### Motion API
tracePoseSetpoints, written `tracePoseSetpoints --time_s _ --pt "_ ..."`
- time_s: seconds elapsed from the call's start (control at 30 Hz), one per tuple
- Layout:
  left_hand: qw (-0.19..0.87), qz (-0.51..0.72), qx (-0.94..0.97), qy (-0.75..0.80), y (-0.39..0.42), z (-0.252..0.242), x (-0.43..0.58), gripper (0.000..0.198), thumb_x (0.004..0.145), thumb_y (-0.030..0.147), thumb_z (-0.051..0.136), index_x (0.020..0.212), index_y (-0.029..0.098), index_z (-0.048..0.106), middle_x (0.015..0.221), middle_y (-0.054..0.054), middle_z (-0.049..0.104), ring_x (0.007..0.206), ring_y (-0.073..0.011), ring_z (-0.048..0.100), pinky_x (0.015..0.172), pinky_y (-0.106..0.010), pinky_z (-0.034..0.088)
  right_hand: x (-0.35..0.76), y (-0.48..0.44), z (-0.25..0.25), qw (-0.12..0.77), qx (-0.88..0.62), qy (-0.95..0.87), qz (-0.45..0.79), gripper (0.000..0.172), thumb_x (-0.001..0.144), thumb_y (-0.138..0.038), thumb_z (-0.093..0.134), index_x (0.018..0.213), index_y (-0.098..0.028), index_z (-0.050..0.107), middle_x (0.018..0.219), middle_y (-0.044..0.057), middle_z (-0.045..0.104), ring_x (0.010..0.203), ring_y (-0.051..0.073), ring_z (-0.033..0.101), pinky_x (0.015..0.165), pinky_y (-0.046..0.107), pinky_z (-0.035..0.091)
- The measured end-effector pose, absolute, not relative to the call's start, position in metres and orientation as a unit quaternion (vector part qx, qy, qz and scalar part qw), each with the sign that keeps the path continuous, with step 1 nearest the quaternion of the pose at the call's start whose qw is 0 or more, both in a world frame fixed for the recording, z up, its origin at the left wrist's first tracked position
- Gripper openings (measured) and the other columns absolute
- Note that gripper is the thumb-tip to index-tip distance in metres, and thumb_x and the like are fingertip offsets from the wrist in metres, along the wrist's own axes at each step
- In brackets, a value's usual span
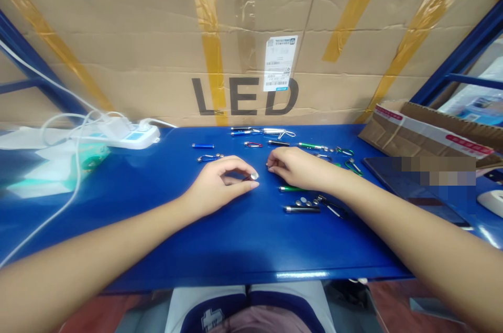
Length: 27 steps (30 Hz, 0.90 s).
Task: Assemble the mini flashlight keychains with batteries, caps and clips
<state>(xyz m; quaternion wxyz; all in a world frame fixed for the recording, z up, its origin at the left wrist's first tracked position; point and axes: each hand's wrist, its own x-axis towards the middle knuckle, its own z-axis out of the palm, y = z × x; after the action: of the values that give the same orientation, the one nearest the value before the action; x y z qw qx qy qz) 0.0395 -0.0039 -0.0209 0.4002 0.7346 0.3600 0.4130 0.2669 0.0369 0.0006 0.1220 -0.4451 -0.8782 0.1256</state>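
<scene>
Bare forearms nearest, silver disc in left grip

Left hand pinching silver disc above worktop. Right hand near, grip unclear. Black tube nearer front, discs beside. Power strip left; carton behind.

Far side: brown cardboard printed LED, yellow tape strips down it, white shipping label overlapping the D. Far left: white power strip, plugs in, white cable running toward near left; green-and-white packet just beside. Right: open carton, dark flat tablet-like slab near it, white rounded object at the edge. Blue metal frame both sides.
</scene>
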Motion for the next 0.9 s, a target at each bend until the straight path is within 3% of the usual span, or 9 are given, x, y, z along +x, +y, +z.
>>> tracePoseSetpoints --time_s 0.4,0.47,0.57,0.67,0.9 --pt "0.406 0.416 0.727 0.366 -0.004 -0.021 0.039 0.023 0.075 0.032 0.079 0.09 0.016 0.073 0.097 -0.007 0.068 0.092 -0.0174 0.066 0.08 -0.029 0.061 0.266 0.041 -0.002 0.157 -0.43 -0.88 0.128 0.014 0.093 -0.014 0.051 0.085 -0.016 0.063 0.092 0.01 0.072 0.081 0.02 0.065 0.075 0.03 0.048" --pt "0.4 0.418 0.725 0.373 -0.004 -0.021 0.04 0.022 0.075 0.032 0.078 0.09 0.016 0.073 0.097 -0.006 0.068 0.092 -0.017 0.066 0.08 -0.029 0.061 0.262 0.039 0.001 0.185 -0.462 -0.844 0.198 0.014 0.094 -0.014 0.053 0.083 -0.016 0.062 0.086 0.009 0.072 0.076 0.018 0.065 0.073 0.031 0.051" --pt "0.393 0.421 0.722 0.384 -0.004 -0.022 0.04 0.022 0.076 0.031 0.078 0.091 0.016 0.073 0.096 -0.006 0.068 0.091 -0.0166 0.066 0.08 -0.029 0.06 0.254 0.034 0.005 0.234 -0.495 -0.711 0.441 0.019 0.097 -0.015 0.052 0.081 -0.014 0.062 0.072 0.006 0.071 0.062 0.014 0.067 0.065 0.028 0.057" --pt "0.394 0.425 0.718 0.386 -0.003 -0.023 0.04 0.023 0.076 0.031 0.077 0.092 0.016 0.073 0.096 -0.006 0.069 0.091 -0.017 0.066 0.08 -0.029 0.06 0.247 0.031 0.005 0.309 -0.448 -0.549 0.634 0.018 0.094 -0.009 0.055 0.081 -0.012 0.065 0.075 0.007 0.075 0.071 0.013 0.073 0.073 0.024 0.061" --pt "0.38 0.44 0.716 0.386 0.003 -0.024 0.041 0.023 0.074 0.031 0.079 0.089 0.014 0.071 0.093 -0.006 0.072 0.087 -0.0162 0.067 0.09 -0.033 0.055 0.245 0.034 0.001 0.385 -0.403 -0.382 0.738 0.02 0.092 -0.003 0.058 0.078 -0.009 0.071 0.079 0.008 0.076 0.076 0.012 0.074 0.078 0.019 0.062"
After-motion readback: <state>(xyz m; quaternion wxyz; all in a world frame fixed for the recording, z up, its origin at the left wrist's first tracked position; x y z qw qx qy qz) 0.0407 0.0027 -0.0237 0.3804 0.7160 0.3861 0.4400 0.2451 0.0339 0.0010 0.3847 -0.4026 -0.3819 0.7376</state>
